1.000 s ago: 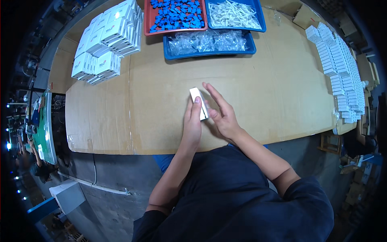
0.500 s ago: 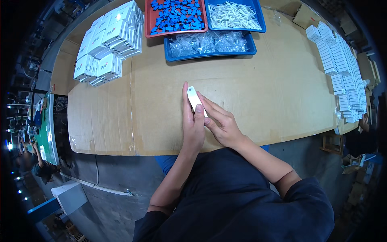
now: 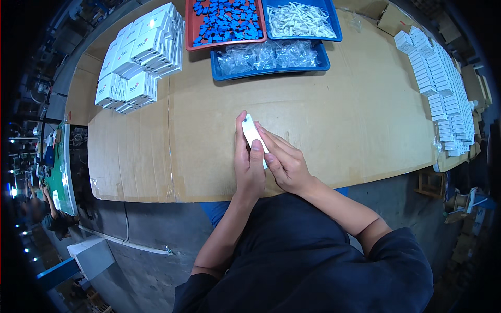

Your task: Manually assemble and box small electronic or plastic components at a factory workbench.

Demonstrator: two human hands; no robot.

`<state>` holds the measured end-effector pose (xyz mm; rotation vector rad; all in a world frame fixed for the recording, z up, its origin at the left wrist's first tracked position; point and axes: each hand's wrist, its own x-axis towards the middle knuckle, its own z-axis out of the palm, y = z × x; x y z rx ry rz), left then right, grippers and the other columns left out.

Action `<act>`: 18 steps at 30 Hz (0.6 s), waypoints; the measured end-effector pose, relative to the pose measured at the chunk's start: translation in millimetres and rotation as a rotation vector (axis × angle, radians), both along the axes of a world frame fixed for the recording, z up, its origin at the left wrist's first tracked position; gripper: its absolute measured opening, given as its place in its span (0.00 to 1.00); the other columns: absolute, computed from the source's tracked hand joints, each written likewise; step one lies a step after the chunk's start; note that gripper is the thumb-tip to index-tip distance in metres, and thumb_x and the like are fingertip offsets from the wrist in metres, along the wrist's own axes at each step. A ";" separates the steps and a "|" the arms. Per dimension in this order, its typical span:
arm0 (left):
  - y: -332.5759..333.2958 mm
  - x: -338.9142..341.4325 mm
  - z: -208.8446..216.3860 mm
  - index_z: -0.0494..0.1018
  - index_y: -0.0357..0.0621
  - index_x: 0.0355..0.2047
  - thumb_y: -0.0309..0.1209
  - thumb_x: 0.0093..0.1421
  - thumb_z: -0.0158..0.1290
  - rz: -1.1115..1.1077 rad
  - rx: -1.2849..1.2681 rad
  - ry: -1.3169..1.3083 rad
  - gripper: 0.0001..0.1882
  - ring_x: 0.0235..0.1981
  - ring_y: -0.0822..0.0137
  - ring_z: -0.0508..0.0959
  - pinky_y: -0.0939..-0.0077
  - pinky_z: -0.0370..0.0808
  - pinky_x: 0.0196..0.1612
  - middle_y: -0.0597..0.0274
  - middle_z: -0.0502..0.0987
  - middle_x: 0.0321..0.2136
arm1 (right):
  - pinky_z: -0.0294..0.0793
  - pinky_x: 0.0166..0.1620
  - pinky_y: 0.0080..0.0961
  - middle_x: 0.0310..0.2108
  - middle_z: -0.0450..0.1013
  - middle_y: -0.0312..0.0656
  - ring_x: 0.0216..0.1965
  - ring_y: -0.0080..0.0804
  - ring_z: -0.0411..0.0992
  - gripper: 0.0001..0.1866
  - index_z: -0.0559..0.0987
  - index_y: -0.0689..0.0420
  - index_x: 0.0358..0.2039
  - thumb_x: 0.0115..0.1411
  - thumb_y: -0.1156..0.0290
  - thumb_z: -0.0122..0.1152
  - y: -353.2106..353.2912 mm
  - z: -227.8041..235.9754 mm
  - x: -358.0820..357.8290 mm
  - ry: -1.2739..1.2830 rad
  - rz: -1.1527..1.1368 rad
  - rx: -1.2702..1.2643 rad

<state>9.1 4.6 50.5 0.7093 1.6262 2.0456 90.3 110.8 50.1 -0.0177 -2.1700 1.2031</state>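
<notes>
Holding: both hands clamp one small white cardboard box (image 3: 254, 136), left hand (image 3: 249, 166), right hand (image 3: 284, 164).
Done: white box stacks (image 3: 140, 57) far left.
Left: parts in blue tray (image 3: 271, 70).

The lower part of the small white box (image 3: 252, 133) disappears between the left hand (image 3: 249, 166) and the right hand (image 3: 284, 164), so its full shape cannot be told. Well beyond both hands, the red tray (image 3: 194, 31) of blue pieces and the blue tray (image 3: 336, 26) of white pieces are cut off by the upper edge. Off past the right hand, the row of white boxes (image 3: 443, 83) bends and blurs toward the rim, too small to count.
</notes>
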 end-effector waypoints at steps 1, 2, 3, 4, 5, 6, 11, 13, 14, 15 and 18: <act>0.3 0.1 -0.9 0.51 0.39 0.76 0.37 0.78 0.41 -0.001 -0.001 0.000 0.31 0.60 0.64 0.68 0.68 0.64 0.65 0.53 0.64 0.62 | 0.74 0.64 0.41 0.64 0.70 0.64 0.64 0.58 0.72 0.25 0.71 0.70 0.66 0.71 0.73 0.54 -0.1 -0.2 0.0 0.000 -0.001 -0.001; 0.8 0.3 -1.5 0.51 0.39 0.76 0.37 0.78 0.41 0.004 0.003 0.005 0.31 0.60 0.64 0.68 0.68 0.64 0.65 0.53 0.64 0.61 | 0.74 0.64 0.41 0.63 0.71 0.64 0.63 0.59 0.73 0.25 0.71 0.70 0.66 0.71 0.73 0.54 -0.4 -0.1 -0.1 0.002 -0.005 0.002; 1.1 0.4 -2.0 0.51 0.38 0.75 0.38 0.78 0.41 0.009 0.007 0.009 0.31 0.59 0.65 0.69 0.69 0.65 0.65 0.54 0.64 0.60 | 0.75 0.63 0.41 0.63 0.71 0.64 0.63 0.59 0.73 0.25 0.71 0.70 0.65 0.71 0.74 0.53 -0.5 0.0 -0.2 0.003 -0.009 0.004; 1.0 0.7 -2.6 0.51 0.38 0.75 0.38 0.78 0.41 0.009 0.006 0.010 0.31 0.59 0.65 0.69 0.69 0.65 0.65 0.54 0.64 0.60 | 0.75 0.63 0.41 0.63 0.71 0.64 0.63 0.59 0.73 0.25 0.71 0.70 0.65 0.71 0.74 0.53 -0.4 -0.1 -0.2 0.004 -0.008 0.004; 0.5 1.2 -3.3 0.51 0.38 0.75 0.38 0.77 0.42 0.016 0.006 0.020 0.31 0.59 0.65 0.69 0.69 0.65 0.64 0.54 0.64 0.60 | 0.75 0.63 0.41 0.62 0.72 0.64 0.62 0.59 0.73 0.24 0.72 0.70 0.65 0.71 0.74 0.53 -0.3 -0.4 0.0 0.008 -0.009 0.014; -0.1 1.9 -4.0 0.51 0.37 0.75 0.38 0.77 0.42 0.023 0.005 0.030 0.31 0.59 0.65 0.69 0.69 0.65 0.64 0.54 0.64 0.60 | 0.76 0.62 0.41 0.62 0.72 0.64 0.62 0.59 0.74 0.24 0.72 0.71 0.65 0.71 0.73 0.53 -0.2 -0.9 0.2 0.011 -0.011 0.024; -1.1 4.8 -5.1 0.52 0.36 0.75 0.39 0.77 0.43 0.017 -0.001 -0.034 0.32 0.59 0.65 0.68 0.69 0.65 0.64 0.54 0.64 0.60 | 0.77 0.61 0.41 0.60 0.74 0.63 0.61 0.59 0.75 0.23 0.72 0.71 0.64 0.71 0.74 0.53 1.0 -3.6 0.1 0.013 -0.019 0.048; -1.4 5.2 -4.9 0.52 0.36 0.74 0.39 0.76 0.43 0.016 -0.001 -0.030 0.32 0.59 0.65 0.68 0.69 0.65 0.63 0.53 0.65 0.60 | 0.78 0.61 0.41 0.60 0.74 0.63 0.60 0.58 0.75 0.23 0.73 0.72 0.64 0.71 0.74 0.53 1.7 -3.7 0.2 0.022 -0.022 0.064; -1.6 5.5 -4.6 0.52 0.35 0.74 0.40 0.77 0.43 0.023 0.006 -0.029 0.33 0.59 0.65 0.68 0.69 0.65 0.63 0.53 0.65 0.60 | 0.78 0.60 0.41 0.60 0.74 0.63 0.60 0.58 0.76 0.23 0.73 0.72 0.63 0.71 0.75 0.53 2.2 -4.0 0.4 0.023 -0.018 0.053; -1.8 5.6 -4.3 0.52 0.34 0.74 0.41 0.77 0.42 0.029 0.012 -0.028 0.33 0.59 0.65 0.68 0.69 0.65 0.63 0.52 0.65 0.60 | 0.78 0.60 0.41 0.60 0.74 0.63 0.60 0.58 0.76 0.23 0.73 0.72 0.63 0.70 0.75 0.53 2.5 -3.9 0.5 0.025 -0.014 0.042; -3.2 4.5 -5.2 0.51 0.34 0.74 0.42 0.77 0.41 0.030 0.007 0.005 0.33 0.61 0.64 0.68 0.69 0.65 0.65 0.51 0.65 0.63 | 0.77 0.62 0.42 0.60 0.74 0.63 0.61 0.57 0.75 0.23 0.72 0.72 0.64 0.71 0.74 0.52 -0.9 -2.7 -0.2 0.008 -0.024 0.055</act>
